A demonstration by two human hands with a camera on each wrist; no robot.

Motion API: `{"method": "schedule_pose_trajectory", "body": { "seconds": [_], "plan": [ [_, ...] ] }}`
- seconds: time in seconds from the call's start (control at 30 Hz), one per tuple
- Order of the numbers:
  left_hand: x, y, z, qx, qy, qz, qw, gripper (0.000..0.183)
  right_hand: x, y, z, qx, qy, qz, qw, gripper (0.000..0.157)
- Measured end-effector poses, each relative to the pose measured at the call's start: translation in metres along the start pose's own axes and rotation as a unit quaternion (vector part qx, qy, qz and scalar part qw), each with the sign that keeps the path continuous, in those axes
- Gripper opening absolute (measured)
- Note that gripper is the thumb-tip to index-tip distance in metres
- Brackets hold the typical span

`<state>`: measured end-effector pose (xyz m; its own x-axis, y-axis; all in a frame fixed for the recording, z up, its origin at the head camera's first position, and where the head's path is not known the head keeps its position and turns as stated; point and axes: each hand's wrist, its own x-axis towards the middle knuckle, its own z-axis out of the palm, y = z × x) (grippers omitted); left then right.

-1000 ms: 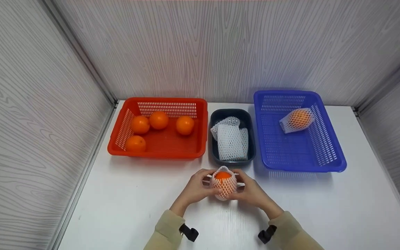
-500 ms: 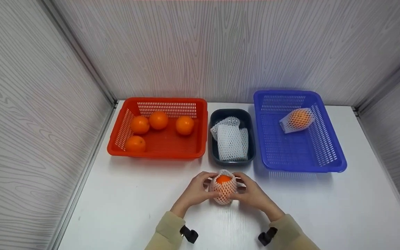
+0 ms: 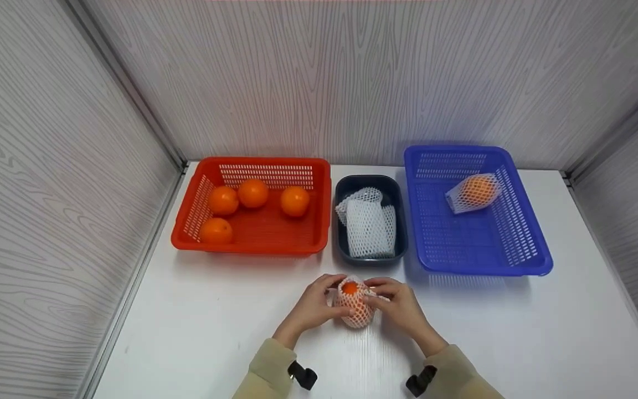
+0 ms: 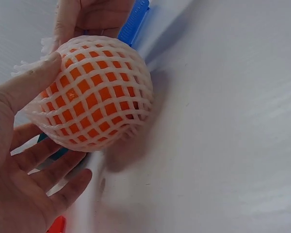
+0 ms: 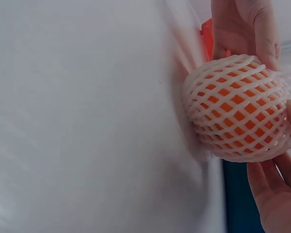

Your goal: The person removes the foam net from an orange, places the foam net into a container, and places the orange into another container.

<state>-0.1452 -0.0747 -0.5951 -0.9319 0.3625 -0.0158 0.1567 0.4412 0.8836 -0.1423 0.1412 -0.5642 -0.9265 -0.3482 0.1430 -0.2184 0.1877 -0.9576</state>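
An orange (image 3: 350, 288) sits inside a white foam fruit net (image 3: 358, 316) in front of the dark tray, its top bare at the net's open mouth. My left hand (image 3: 313, 305) holds the netted orange from the left, thumb on the near side. From the right, my right hand (image 3: 405, 307) pinches the net's edge near the mouth. In the left wrist view the net (image 4: 94, 94) is stretched snugly over the fruit, with the left thumb pressed on it. The right wrist view shows the right fingers (image 5: 276, 187) at the net's open end.
A red basket (image 3: 263, 246) at the left holds several bare oranges (image 3: 295, 200). Folded foam nets (image 3: 368, 228) lie in a dark tray (image 3: 343, 244) at centre. In the blue basket (image 3: 485, 270) at the right lies one netted orange (image 3: 477, 190). Walls enclose the white table (image 3: 197, 332).
The netted orange has come slightly nearer to me. My right hand has shifted from the fruit's side to the net's edge, pulling it out to the right. The left hand keeps its hold.
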Motion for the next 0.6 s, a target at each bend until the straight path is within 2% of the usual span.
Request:
{"method": "schedule_pose_trajectory", "body": {
  "seconds": [0.2, 0.3, 0.47, 0.53, 0.6],
  "plan": [
    [0.003, 0.002, 0.000, -0.014, 0.010, -0.008, 0.9998, 0.058, 0.000, 0.002, 0.002, 0.001, 0.000, -0.019, 1.000, 0.008],
    [0.005, 0.004, 0.000, -0.025, 0.028, 0.004, 0.9993, 0.050, -0.001, 0.004, 0.000, 0.017, -0.008, -0.022, 1.000, 0.019],
    [0.009, 0.009, 0.001, -0.045, 0.065, 0.018, 0.9967, 0.030, -0.003, 0.005, -0.005, 0.009, -0.039, 0.008, 0.999, 0.050],
    [0.011, 0.011, 0.003, -0.047, 0.072, 0.025, 0.9960, 0.025, -0.004, 0.004, -0.005, -0.006, -0.048, 0.018, 0.999, 0.052],
    [0.012, 0.014, 0.005, -0.046, 0.074, 0.037, 0.9955, 0.021, -0.003, 0.003, -0.005, -0.012, -0.046, 0.020, 0.999, 0.046]
  ]
}}
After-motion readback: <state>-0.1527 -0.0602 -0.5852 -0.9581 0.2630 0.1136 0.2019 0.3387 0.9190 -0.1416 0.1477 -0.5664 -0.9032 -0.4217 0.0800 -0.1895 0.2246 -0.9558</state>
